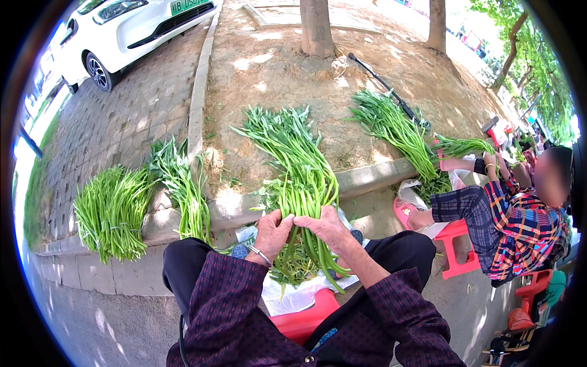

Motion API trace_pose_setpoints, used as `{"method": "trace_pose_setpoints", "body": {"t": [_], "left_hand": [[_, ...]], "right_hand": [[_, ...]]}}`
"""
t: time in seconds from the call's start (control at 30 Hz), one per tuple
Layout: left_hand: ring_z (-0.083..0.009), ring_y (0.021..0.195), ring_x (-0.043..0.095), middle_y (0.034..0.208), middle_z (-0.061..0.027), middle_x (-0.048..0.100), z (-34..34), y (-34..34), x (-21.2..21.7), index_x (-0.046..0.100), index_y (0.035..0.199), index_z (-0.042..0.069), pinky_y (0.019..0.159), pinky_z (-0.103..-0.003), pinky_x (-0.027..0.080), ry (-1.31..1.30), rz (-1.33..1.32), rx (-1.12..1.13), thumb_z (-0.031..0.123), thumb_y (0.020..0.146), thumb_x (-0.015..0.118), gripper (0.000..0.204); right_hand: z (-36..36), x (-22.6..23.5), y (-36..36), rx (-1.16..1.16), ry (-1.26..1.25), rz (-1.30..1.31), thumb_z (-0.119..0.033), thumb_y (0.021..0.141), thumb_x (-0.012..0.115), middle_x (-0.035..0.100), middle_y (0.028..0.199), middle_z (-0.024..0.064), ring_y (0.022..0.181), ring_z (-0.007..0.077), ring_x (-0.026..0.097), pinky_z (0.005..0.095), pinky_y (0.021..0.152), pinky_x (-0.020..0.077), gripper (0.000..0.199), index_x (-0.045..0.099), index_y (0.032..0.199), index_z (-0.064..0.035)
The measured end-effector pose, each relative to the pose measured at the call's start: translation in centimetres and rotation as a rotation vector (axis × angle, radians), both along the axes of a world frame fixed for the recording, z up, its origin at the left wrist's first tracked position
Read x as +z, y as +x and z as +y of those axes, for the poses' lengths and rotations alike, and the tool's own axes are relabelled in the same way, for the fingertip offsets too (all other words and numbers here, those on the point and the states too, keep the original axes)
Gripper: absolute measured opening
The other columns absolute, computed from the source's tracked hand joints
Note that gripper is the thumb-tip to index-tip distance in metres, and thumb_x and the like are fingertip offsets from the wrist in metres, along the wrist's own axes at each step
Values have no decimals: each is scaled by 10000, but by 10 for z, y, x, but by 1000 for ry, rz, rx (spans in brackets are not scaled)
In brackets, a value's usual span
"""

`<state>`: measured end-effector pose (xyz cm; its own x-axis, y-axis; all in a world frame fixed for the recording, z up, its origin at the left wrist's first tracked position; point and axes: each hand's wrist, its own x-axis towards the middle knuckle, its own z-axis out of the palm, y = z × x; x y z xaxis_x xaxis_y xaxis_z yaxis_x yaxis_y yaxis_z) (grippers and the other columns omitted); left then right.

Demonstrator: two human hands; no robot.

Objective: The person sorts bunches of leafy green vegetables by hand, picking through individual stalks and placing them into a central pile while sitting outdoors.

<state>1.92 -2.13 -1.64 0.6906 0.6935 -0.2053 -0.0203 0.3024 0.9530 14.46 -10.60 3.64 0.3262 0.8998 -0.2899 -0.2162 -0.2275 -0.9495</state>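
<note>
Between my knees, both hands are closed round the lower stems of a bunch of long-stemmed leafy greens (309, 189), like water spinach. My left hand (273, 234), with a metal bangle at the wrist, grips the bunch's left side. My right hand (329, 230) holds the other side, and the thumbs nearly meet. Several stem ends hang below my right hand. Beyond the bunch, more leafy greens (278, 131) lie across the curb onto the soil. Under my hands, loose leaf trimmings (293, 266) rest on a white plastic sheet (287, 300).
At left stand a thick bundle of greens (113, 214) and a looser one (181, 189). More greens (397, 131) lie right, beside a black pole (382, 82). A person (513, 226) sits on a red stool (452, 244), holding greens. Curb (364, 177), tree trunk (317, 30) and white car (131, 30) lie beyond.
</note>
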Motion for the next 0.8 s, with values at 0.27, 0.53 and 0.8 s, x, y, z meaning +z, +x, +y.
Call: {"method": "trace_pose_setpoints", "body": {"t": [0.27, 0.53, 0.8], "left_hand": [[-131, 533, 590, 697, -60, 604, 13, -8, 15, 585, 890, 7, 487, -248, 465, -170, -10, 103, 103, 885, 494, 133], [-119, 526, 435, 763, -33, 521, 35, -22, 31, 532, 968, 34, 537, -302, 413, -509, -380, 128, 201, 915, 482, 182], [-90, 503, 367, 760, -15, 485, 46, -32, 37, 510, 984, 53, 526, -268, 350, -491, -471, 56, 248, 935, 445, 212]], "right_hand": [[0, 1, 11, -33, -7, 84, -152, 781, 670, 648, 742, 34, 620, 95, 589, 228, 575, 470, 184, 656, 893, -7], [-5, 25, 36, -137, 63, 102, -159, 782, 668, 624, 737, 23, 591, 86, 562, 214, 546, 459, 253, 635, 971, 6], [-11, 38, 49, -182, 130, 126, -155, 787, 659, 623, 733, 31, 567, 94, 557, 212, 523, 445, 267, 634, 983, 26]]}}
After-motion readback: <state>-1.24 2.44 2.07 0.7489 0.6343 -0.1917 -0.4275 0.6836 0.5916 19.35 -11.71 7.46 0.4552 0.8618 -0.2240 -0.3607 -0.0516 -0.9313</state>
